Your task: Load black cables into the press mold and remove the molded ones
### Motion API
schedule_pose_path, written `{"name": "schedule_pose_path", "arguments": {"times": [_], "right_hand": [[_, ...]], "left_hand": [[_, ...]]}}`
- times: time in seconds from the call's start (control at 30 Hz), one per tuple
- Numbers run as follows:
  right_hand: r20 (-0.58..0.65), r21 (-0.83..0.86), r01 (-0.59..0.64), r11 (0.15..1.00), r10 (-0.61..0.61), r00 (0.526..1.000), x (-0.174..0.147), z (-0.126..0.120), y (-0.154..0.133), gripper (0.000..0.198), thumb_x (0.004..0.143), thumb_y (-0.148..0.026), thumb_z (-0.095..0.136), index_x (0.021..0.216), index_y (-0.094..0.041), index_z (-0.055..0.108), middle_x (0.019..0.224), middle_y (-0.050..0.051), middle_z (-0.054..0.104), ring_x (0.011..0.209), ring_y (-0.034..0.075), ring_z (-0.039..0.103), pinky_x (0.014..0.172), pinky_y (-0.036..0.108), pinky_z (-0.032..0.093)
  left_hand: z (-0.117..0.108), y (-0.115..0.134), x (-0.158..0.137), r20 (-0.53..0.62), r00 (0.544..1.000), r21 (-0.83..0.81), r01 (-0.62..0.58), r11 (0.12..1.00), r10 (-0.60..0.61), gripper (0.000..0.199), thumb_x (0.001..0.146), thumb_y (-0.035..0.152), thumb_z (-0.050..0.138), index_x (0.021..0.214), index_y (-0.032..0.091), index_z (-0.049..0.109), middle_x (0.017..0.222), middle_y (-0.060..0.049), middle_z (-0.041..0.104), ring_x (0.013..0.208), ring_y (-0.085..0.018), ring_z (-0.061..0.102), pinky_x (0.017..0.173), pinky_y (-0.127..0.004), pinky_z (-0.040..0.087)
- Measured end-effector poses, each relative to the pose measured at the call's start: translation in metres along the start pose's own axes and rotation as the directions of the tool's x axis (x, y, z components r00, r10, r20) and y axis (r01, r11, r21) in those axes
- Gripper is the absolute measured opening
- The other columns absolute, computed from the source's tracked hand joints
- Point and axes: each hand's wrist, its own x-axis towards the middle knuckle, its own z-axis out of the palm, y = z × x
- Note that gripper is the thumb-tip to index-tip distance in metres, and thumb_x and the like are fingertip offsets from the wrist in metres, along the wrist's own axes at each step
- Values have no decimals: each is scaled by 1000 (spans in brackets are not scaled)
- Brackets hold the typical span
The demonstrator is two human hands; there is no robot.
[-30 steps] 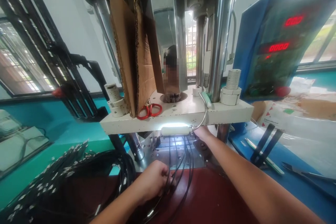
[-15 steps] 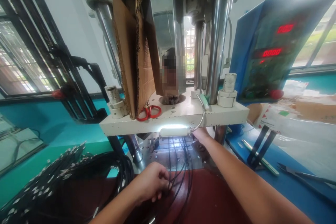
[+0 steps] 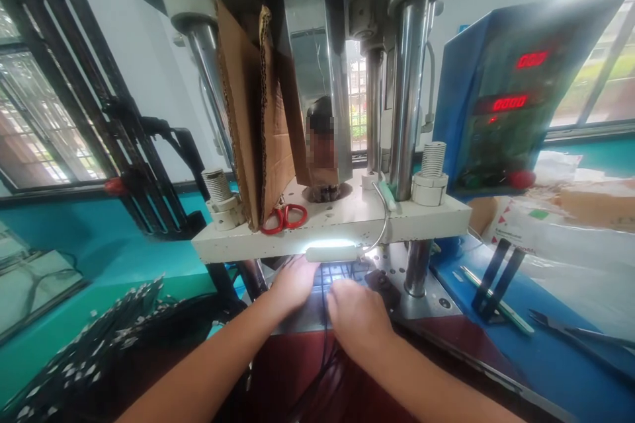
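Observation:
My right hand [image 3: 358, 314] is closed at the front of the lit metal mould area, its curled fingers against the black cables [image 3: 325, 327]. Part of the cable bunch runs behind this hand, and the rest hangs down over the dark red surface. To its left, my left hand [image 3: 296, 283] reaches in under the white press plate [image 3: 268, 246]; its fingertips are hidden beneath the plate and the lamp. A small white lamp [image 3: 331, 254] glows on the plate's front edge, above both hands.
Red-handled scissors [image 3: 284, 218] and cardboard [image 3: 243, 125] rest on the plate between steel columns. A blue control box [image 3: 489, 106] stands right. Pliers [image 3: 570, 337] and a pale-green pen-like tool [image 3: 501, 304] lie on a blue surface. Bundled black cables [image 3: 114, 344] lie left.
My left hand has moved from the hanging cables up and forward under the plate. My right hand has drawn back from beneath the plate's right part to the cables in the middle.

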Motion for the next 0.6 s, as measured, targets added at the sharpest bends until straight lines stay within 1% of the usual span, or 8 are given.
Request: {"name": "schedule_pose_path", "arguments": {"times": [0.1, 0.2, 0.27, 0.4, 0.47, 0.6], "right_hand": [[28, -54, 40, 998, -39, 999, 5, 7, -9, 25, 90, -12, 43, 80, -17, 65, 79, 7, 69, 68, 19, 64, 57, 27, 38], [48, -87, 81, 993, -77, 996, 14, 11, -10, 25, 87, -7, 44, 84, -14, 68, 85, 11, 70, 80, 25, 64, 65, 32, 42], [53, -104, 102, 989, -97, 994, 18, 13, -9, 25, 86, -6, 45, 89, -12, 69, 89, 13, 70, 85, 28, 62, 71, 37, 43], [46, -127, 117, 985, -112, 993, 21, 15, -7, 24, 86, -5, 47, 94, -10, 69, 87, 15, 70, 84, 29, 61, 76, 42, 42], [37, -132, 114, 985, -110, 993, 22, 17, -6, 24, 87, -6, 47, 92, -10, 70, 87, 14, 70, 84, 29, 61, 78, 43, 41], [16, -139, 95, 986, -94, 995, 24, 19, -4, 23, 88, -7, 47, 92, -11, 70, 87, 14, 70, 85, 29, 61, 79, 44, 40]], "left_hand": [[7, -1, 0, -2, 1000, 79, 6, 997, -6, 37, 91, 27, 38, 122, 26, 59, 128, -8, 57, 121, -27, 46, 106, -44, 32], [10, -1, -1, -12, 1000, 125, 12, 992, -10, 39, 90, 25, 40, 125, 26, 56, 131, -8, 55, 124, -28, 43, 107, -45, 30], [11, -1, 0, -10, 1000, 138, 15, 990, -14, 41, 87, 21, 41, 125, 25, 57, 131, -9, 55, 123, -28, 44, 106, -45, 31], [7, 1, 1, 10, 1000, 132, -8, 991, 7, 47, 80, 11, 43, 122, 24, 59, 131, -7, 56, 121, -25, 47, 104, -37, 35], [6, 3, 0, 10, 1000, 125, -15, 992, 14, 47, 80, 12, 43, 123, 24, 58, 131, -7, 56, 121, -25, 47, 103, -37, 35], [7, 5, -2, 15, 1000, 115, -7, 993, 5, 37, 84, 19, 44, 116, 26, 62, 127, -7, 59, 118, -27, 49, 102, -41, 36]]}}
